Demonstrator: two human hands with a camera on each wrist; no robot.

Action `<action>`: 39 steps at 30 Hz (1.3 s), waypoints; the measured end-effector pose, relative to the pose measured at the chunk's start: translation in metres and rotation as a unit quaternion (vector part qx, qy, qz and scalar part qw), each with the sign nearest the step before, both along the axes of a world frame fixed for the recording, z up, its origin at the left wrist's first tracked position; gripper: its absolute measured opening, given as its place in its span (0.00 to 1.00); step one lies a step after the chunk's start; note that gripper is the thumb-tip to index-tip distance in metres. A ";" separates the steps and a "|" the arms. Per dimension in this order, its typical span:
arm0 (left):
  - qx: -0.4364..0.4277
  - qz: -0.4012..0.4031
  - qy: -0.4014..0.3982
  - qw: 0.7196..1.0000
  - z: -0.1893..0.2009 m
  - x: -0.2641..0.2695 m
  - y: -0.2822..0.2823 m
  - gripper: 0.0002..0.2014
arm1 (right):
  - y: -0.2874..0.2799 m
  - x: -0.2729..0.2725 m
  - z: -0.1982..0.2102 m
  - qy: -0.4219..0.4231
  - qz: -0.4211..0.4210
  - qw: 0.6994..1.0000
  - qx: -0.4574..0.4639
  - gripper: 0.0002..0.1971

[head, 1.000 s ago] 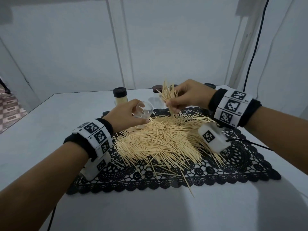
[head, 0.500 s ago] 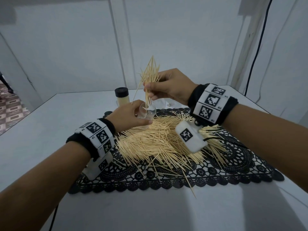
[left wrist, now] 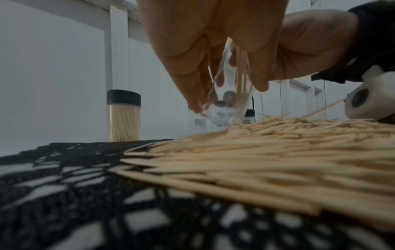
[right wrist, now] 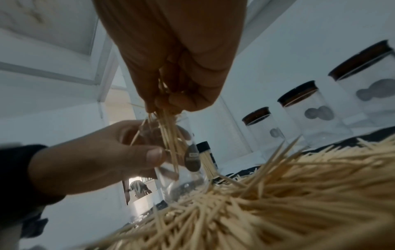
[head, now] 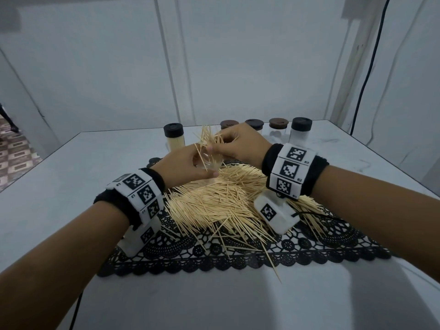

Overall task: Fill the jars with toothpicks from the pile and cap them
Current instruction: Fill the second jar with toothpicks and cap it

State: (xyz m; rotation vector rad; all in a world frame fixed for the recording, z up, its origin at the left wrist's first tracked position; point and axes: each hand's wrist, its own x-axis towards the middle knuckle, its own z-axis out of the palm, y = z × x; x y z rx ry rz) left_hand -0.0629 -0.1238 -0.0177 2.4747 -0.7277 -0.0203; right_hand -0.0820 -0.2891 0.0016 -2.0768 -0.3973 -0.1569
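A big pile of toothpicks (head: 221, 201) lies on a black lace mat (head: 238, 256). At its far edge my left hand (head: 183, 166) grips a clear open jar (head: 210, 164) (right wrist: 181, 172) (left wrist: 226, 101), tilted a little. Just above the jar's mouth my right hand (head: 235, 145) pinches a bunch of toothpicks (head: 209, 141) (right wrist: 169, 133). The lower ends of the bunch reach down into the jar, and the upper ends fan out above my fingers.
A capped jar full of toothpicks (head: 174, 137) (left wrist: 124, 116) stands behind my left hand. Several empty capped jars (head: 301, 131) (right wrist: 301, 108) line the back right of the white table (head: 71, 163). A loose cap (head: 154, 160) lies at the mat's far left. Walls close the table's back and right.
My right hand has come down from its raised position, lowering the bunch of toothpicks into the jar. The left hand still holds the jar at the same spot.
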 end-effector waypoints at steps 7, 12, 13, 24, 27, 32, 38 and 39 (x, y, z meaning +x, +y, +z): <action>-0.005 -0.007 -0.010 1.000 0.000 -0.002 -0.001 0.17 | 0.002 -0.006 0.000 -0.057 0.007 0.993 -0.102 0.10; -0.031 -0.005 0.000 0.999 -0.002 -0.001 0.001 0.18 | -0.003 -0.003 -0.001 -0.041 0.000 0.991 -0.125 0.12; -0.032 -0.002 0.001 0.999 -0.002 -0.001 0.001 0.19 | -0.002 -0.003 0.001 -0.036 -0.006 0.989 -0.141 0.12; -0.004 0.004 0.004 1.000 0.000 -0.002 0.000 0.19 | 0.004 -0.003 0.016 0.010 0.049 0.978 -0.201 0.08; 0.000 0.005 -0.001 1.000 0.001 -0.003 0.000 0.16 | 0.005 -0.002 0.014 -0.005 0.058 0.974 -0.220 0.06; 0.008 0.006 -0.016 1.000 0.001 -0.003 -0.001 0.16 | 0.003 -0.003 0.012 -0.036 0.049 0.967 -0.247 0.07; 0.012 0.009 -0.029 0.999 0.001 -0.003 -0.001 0.22 | -0.003 -0.005 0.011 -0.056 0.025 0.972 -0.228 0.08; 0.012 0.010 -0.028 0.999 0.001 -0.002 0.000 0.23 | -0.006 -0.007 0.012 -0.066 0.016 0.975 -0.213 0.08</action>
